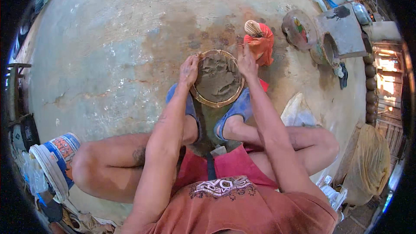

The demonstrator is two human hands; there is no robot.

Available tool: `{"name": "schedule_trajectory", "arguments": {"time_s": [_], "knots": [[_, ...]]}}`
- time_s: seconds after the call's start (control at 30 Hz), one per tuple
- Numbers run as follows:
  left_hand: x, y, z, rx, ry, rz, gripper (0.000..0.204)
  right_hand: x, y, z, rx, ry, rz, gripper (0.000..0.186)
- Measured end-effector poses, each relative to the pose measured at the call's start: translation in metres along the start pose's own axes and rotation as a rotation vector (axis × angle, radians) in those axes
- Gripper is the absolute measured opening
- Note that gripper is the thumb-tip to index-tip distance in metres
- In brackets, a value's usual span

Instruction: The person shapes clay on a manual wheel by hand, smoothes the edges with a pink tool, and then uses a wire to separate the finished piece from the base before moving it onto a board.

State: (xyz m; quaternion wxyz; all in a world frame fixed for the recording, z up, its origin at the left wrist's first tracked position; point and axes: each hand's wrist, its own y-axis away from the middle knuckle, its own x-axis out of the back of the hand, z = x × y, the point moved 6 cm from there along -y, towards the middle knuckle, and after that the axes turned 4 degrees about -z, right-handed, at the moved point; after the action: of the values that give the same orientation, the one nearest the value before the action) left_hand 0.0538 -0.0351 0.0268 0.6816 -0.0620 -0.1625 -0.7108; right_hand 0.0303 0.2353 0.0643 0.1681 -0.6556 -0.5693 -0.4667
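Between my feet is a shallow round basket [213, 103] with a pale, cane-like rim. Dark, wet clay-like material [216, 78] with an uneven surface fills it. My left hand [189, 70] is closed on the basket's left rim. At the upper right rim, my right hand [247, 63] grips the edge, its fingers pointing away from me and partly hiding one another. Just beyond the right hand stands an orange-red cloth bundle [262, 45] with a pale, ribbed piece [252, 28] at its top. The undersides of both hands are hidden.
Blue shoes [236, 112] on my feet flank the basket. A white and blue bucket [54, 164] stands by my left knee. At the far right are a round container [299, 28], a pot [329, 47] and a grey board [340, 30]. A whitish sack [299, 112] lies near my right knee.
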Motion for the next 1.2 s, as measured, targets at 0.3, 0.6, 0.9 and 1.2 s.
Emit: {"name": "schedule_trajectory", "arguments": {"time_s": [0.3,0.6,0.9,1.2], "knots": [[-0.013,-0.008,-0.011,0.058,0.036,-0.022,0.047,-0.009,0.005,-0.043,0.494,0.645,0.407,0.045],[-0.018,-0.011,-0.007,0.095,0.197,0.056,0.052,-0.024,-0.043,-0.068,0.243,0.545,0.326,0.055],[-0.013,-0.012,-0.026,0.153,0.170,0.030,0.059,-0.062,-0.019,-0.090,0.480,0.638,0.165,0.075],[-0.020,-0.014,-0.014,0.311,0.512,-0.067,0.096,-0.080,-0.029,-0.099,0.526,0.696,0.230,0.075]]}}
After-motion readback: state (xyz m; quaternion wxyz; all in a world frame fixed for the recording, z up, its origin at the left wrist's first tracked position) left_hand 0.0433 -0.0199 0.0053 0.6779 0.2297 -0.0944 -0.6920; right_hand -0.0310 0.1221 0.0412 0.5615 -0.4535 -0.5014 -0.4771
